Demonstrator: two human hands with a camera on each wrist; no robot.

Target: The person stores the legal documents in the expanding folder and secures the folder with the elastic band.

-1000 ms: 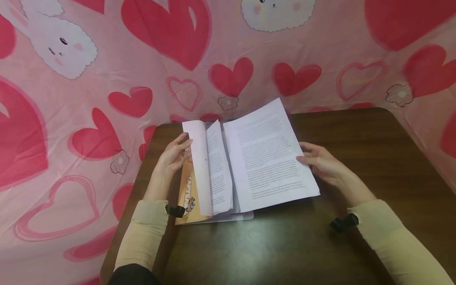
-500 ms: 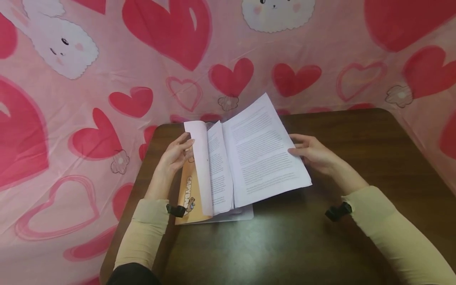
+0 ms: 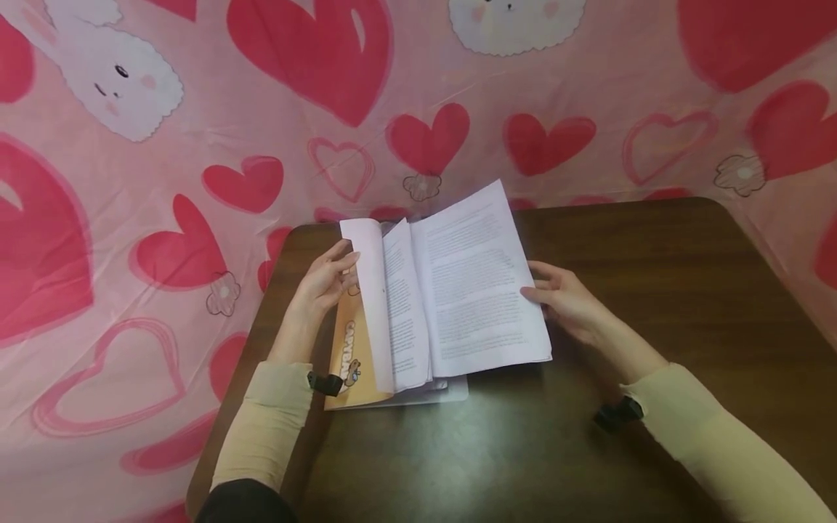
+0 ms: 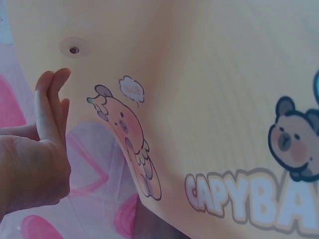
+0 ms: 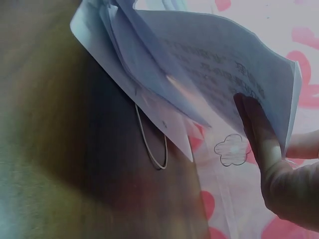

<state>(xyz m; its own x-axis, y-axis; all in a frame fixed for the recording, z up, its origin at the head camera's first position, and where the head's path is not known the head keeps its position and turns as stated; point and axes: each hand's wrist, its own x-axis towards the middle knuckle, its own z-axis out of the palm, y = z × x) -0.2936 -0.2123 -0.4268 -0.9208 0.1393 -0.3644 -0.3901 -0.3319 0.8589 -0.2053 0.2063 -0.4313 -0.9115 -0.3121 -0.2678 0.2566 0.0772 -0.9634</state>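
Note:
A document folder with an orange cover printed with capybaras and lettering lies opened on the table. My left hand holds the edge of its cover, which curls up and shows the white inner side. In the left wrist view, the folder cover has a round snap near my left hand. On the right, my right hand pinches the outer edge of printed sheets, thumb in front and fingers behind. More printed sheets stand between them and the cover. In the right wrist view, my right hand grips the raised paper.
The dark wooden table extends to the right and in front of the folder. Behind it hangs a pink cloth with hearts and animal faces. A thin pale loop sticks out beneath the folder.
My right hand has moved left, drawing the printed sheets closer to the folder's middle; it rose a little, then came down again. My left hand keeps its hold on the cover.

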